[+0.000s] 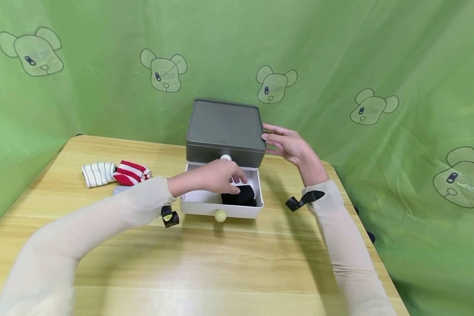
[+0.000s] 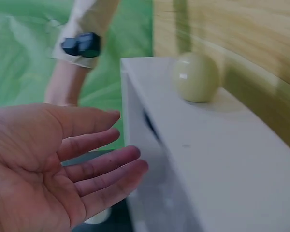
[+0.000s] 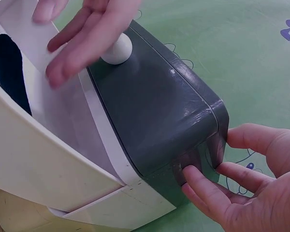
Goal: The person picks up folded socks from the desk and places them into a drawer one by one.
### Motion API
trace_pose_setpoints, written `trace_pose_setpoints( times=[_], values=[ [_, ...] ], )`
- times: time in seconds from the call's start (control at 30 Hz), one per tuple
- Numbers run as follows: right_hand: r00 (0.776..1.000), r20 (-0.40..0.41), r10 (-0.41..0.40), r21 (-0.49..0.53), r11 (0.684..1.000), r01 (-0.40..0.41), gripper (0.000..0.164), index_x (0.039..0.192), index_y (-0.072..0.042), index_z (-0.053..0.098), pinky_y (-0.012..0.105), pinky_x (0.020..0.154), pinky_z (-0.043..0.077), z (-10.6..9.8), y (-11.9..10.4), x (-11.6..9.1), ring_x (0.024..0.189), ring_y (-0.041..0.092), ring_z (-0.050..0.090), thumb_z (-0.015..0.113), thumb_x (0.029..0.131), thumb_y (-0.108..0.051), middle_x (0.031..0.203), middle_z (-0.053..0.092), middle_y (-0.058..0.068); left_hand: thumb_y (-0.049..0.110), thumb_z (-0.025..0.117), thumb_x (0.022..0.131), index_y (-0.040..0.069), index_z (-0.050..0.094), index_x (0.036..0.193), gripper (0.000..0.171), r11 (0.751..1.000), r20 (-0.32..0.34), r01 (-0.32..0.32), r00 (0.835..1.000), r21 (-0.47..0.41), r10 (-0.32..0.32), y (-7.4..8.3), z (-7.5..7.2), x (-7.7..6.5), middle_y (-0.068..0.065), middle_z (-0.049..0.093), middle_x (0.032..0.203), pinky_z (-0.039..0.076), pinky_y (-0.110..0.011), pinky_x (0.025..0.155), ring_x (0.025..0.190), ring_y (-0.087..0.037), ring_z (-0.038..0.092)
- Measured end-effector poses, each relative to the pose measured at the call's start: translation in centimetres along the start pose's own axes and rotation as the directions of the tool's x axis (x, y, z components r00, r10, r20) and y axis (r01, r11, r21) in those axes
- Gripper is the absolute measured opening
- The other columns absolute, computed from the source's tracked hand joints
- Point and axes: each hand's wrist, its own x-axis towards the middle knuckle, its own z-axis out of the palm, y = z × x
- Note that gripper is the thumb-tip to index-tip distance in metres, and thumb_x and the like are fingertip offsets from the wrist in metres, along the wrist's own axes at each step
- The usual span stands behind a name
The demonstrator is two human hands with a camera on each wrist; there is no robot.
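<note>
A small two-level drawer box stands on the table, with a dark grey upper drawer (image 1: pixel 226 153) and a white lower drawer (image 1: pixel 199 210) pulled out. A bundle of black cloth (image 1: pixel 238 195), apparently socks, lies inside the white drawer toward its right side. Over that drawer hovers my left hand (image 1: pixel 220 175), its fingers loosely bent; the left wrist view shows the palm (image 2: pixel 34 159) with nothing in it. My right hand (image 1: pixel 287 144) rests its fingertips against the right side of the grey upper part, as the right wrist view also shows.
Left of the box lie a white striped sock (image 1: pixel 98 173), a red-and-white striped sock (image 1: pixel 130 173) and a grey-blue cloth (image 1: pixel 120 190) partly behind the left sleeve. A pale yellow knob (image 1: pixel 220 216) sticks out from the drawer front. A green curtain (image 1: pixel 229 44) hangs behind the table.
</note>
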Motion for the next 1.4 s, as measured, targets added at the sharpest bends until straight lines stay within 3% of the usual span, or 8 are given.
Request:
trace_pose_setpoints(
  times=[0.17, 0.33, 0.73, 0.9, 1.03, 1.23, 1.33, 1.4],
  values=[
    [1.0, -0.009, 0.0, -0.008, 1.0, 0.0, 0.062, 0.155, -0.011, 0.042, 0.047, 0.116, 0.044, -0.1, 0.0, -0.1, 0.101, 0.013, 0.069, 0.065, 0.098, -0.003, 0.106, 0.071, -0.005, 0.018, 0.071, 0.094, 0.009, 0.072, 0.124, 0.031, 0.998, -0.055, -0.049, 0.997, -0.044, 0.047, 0.3, -1.8, -2.0, -0.009, 0.076, 0.115, 0.059, -0.032, 0.095, 0.104, -0.02, 0.072],
    [1.0, -0.006, -0.004, -0.005, 1.0, 0.004, 0.063, 0.155, -0.011, 0.042, 0.041, 0.107, 0.053, 0.0, 0.0, -0.2, 0.1, 0.013, 0.07, 0.065, 0.098, -0.002, 0.107, 0.072, -0.004, 0.017, 0.073, 0.093, 0.008, 0.072, 0.123, 0.031, 0.992, -0.179, -0.076, 0.982, -0.097, 0.058, -0.9, -4.0, -5.8, -0.008, 0.075, 0.119, 0.061, -0.034, 0.091, 0.101, -0.02, 0.073],
    [1.0, 0.004, -0.017, 0.01, 1.0, 0.017, 0.062, 0.155, -0.009, 0.041, 0.028, 0.085, 0.062, -0.2, 0.1, -0.1, 0.099, 0.014, 0.07, 0.064, 0.098, -0.001, 0.103, 0.073, -0.004, 0.015, 0.07, 0.097, 0.003, 0.071, 0.122, 0.028, 0.97, -0.272, 0.178, 0.938, -0.163, -0.217, -9.5, -4.9, -14.0, -0.011, 0.077, 0.108, 0.062, -0.044, 0.089, 0.099, -0.026, 0.073],
    [1.0, 0.007, -0.021, 0.012, 1.0, 0.021, 0.062, 0.155, -0.009, 0.04, 0.028, 0.085, 0.062, 0.0, 0.2, -0.1, 0.097, 0.014, 0.071, 0.063, 0.098, -0.001, 0.103, 0.073, -0.004, 0.017, 0.071, 0.095, -0.004, 0.07, 0.119, 0.032, 0.924, -0.238, 0.334, 0.897, -0.187, -0.372, -13.4, -4.2, -16.5, -0.021, 0.075, 0.11, 0.06, -0.05, 0.087, 0.103, -0.036, 0.072],
    [1.0, 0.009, -0.024, 0.015, 1.0, 0.024, 0.063, 0.155, -0.008, 0.041, 0.028, 0.085, 0.063, -0.1, 0.3, 0.0, 0.097, 0.014, 0.07, 0.064, 0.097, -0.001, 0.103, 0.073, -0.004, 0.023, 0.072, 0.095, -0.006, 0.07, 0.117, 0.037, 0.859, -0.185, 0.47, 0.843, -0.206, -0.505, -16.0, -3.7, -18.2, -0.027, 0.073, 0.114, 0.057, -0.054, 0.089, 0.104, -0.039, 0.069],
    [1.0, 0.01, -0.024, 0.025, 0.999, 0.024, 0.062, 0.155, -0.008, 0.041, 0.027, 0.084, 0.063, 0.0, 0.2, -0.2, 0.098, 0.014, 0.07, 0.064, 0.097, 0.0, 0.103, 0.073, -0.003, 0.028, 0.069, 0.094, -0.01, 0.066, 0.119, 0.045, 0.745, -0.034, 0.602, 0.771, -0.287, -0.636, -18.3, -2.4, -19.8, -0.027, 0.069, 0.11, 0.057, -0.042, 0.078, 0.095, -0.031, 0.067],
    [1.0, 0.015, -0.026, 0.024, 0.999, 0.025, 0.063, 0.155, -0.008, 0.04, 0.027, 0.084, 0.063, -0.1, 0.2, -0.1, 0.099, 0.014, 0.069, 0.064, 0.097, -0.001, 0.103, 0.073, -0.003, 0.027, 0.07, 0.093, -0.011, 0.065, 0.119, 0.046, 0.726, -0.016, 0.619, 0.758, -0.298, -0.653, -19.0, -1.3, -20.1, -0.027, 0.068, 0.11, 0.055, -0.035, 0.073, 0.095, -0.03, 0.065],
    [1.0, 0.012, -0.029, 0.013, 0.999, 0.029, 0.063, 0.155, -0.008, 0.04, 0.027, 0.084, 0.062, -0.1, 0.3, -0.1, 0.098, 0.014, 0.07, 0.064, 0.098, -0.001, 0.103, 0.073, -0.004, 0.025, 0.072, 0.092, -0.01, 0.067, 0.115, 0.042, 0.744, -0.044, 0.602, 0.768, -0.291, -0.639, -19.5, -0.5, -20.2, -0.028, 0.068, 0.112, 0.053, -0.032, 0.073, 0.097, -0.032, 0.064]
  ],
)
